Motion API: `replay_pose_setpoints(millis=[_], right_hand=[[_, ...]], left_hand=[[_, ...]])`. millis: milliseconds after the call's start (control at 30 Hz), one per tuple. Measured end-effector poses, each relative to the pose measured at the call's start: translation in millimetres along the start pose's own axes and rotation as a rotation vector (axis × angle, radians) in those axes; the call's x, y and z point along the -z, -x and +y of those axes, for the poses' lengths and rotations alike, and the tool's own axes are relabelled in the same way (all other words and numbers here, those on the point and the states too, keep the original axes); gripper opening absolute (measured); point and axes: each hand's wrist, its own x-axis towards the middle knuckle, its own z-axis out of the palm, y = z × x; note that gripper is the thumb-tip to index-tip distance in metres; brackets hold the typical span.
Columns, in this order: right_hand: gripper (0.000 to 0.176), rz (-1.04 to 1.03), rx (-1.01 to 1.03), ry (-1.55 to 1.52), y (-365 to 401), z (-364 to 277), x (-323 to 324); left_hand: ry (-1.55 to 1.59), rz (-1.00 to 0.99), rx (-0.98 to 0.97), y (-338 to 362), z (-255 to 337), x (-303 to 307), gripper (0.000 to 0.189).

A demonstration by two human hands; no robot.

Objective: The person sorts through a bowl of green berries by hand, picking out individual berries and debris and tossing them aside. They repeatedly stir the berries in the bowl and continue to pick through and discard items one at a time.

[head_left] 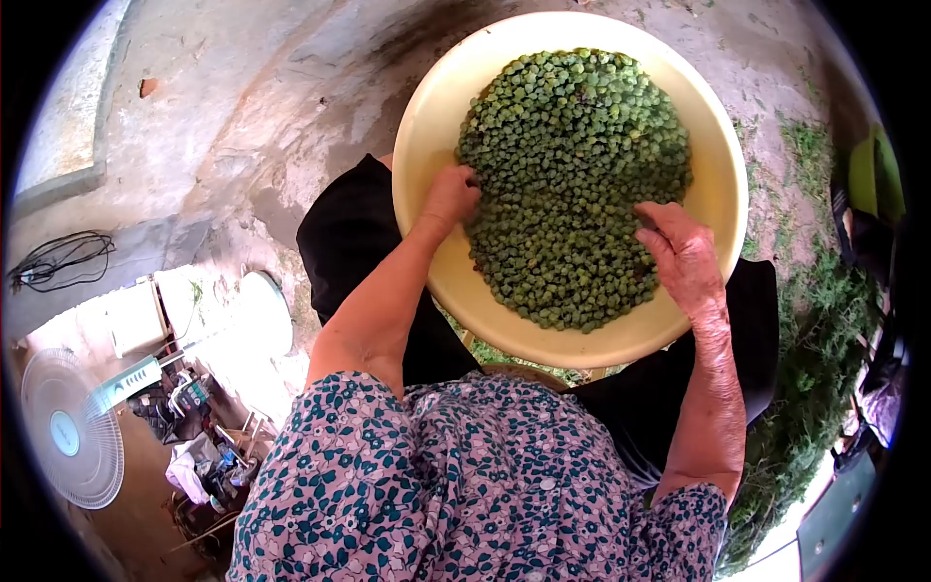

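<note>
Apart, left hand (451, 194) curls into green berries (572, 165) in basin (427, 126), grip unclear; right hand (684, 257) lies flat.

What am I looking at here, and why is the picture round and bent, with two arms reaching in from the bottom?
There is no machine here. One camera sits on a person's head and looks down, and its wide lens bends the edges. The arms are that person's own. On the lap rests a pale yellow basin holding a heap of small round green pieces; I cannot tell which plant they come from. The left hand touches the heap's edge, its fingers curled into it. The right hand lies flat on the other side. Nothing is lifted clear. Around are concrete ground, green cuttings and a fan.
</note>
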Motion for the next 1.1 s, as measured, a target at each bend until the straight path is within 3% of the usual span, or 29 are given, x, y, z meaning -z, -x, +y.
replay_pose_setpoints(millis=[67,100,167,200,267,467,567,767,1100], right_hand=[[0.024,0.002,0.005,0.0,-0.3,0.9,0.2],[0.024,0.002,0.022,0.003,-1.1,0.8,-1.1],[0.024,0.003,0.04,0.008,-2.1,1.6,-0.2],[0.024,0.001,0.032,0.002,-3.1,1.2,0.3],[0.024,-0.001,0.023,-0.004,-3.0,0.9,0.1],[0.022,-0.01,0.017,0.031,-3.0,1.5,-1.3],[0.022,-0.007,0.016,0.016,-3.9,0.9,-3.6],[0.023,-0.007,0.057,0.028,-5.0,3.8,-4.1],[0.024,0.011,-0.044,0.074,5.1,17.9,-0.2]], left_hand=[[-0.289,-0.129,-0.11,-4.1,-13.3,-3.5,0.013],[-0.288,-0.129,-0.108,-5.4,-20.6,-4.0,0.013],[-0.485,-0.076,-0.293,-8.0,-31.9,-8.7,0.01],[-0.484,-0.075,-0.293,-9.4,-32.9,-10.9,0.01],[-0.728,0.107,-0.533,-12.4,-35.5,-17.1,0.013],[-0.97,0.088,-0.54,-5.5,-25.4,-25.0,0.014],[-0.923,0.114,-0.607,-7.0,-31.4,-24.8,0.017],[-0.926,0.143,-0.518,-4.7,-20.9,-35.0,0.016],[-0.865,0.204,-0.543,-6.5,-24.5,-40.4,0.012]])
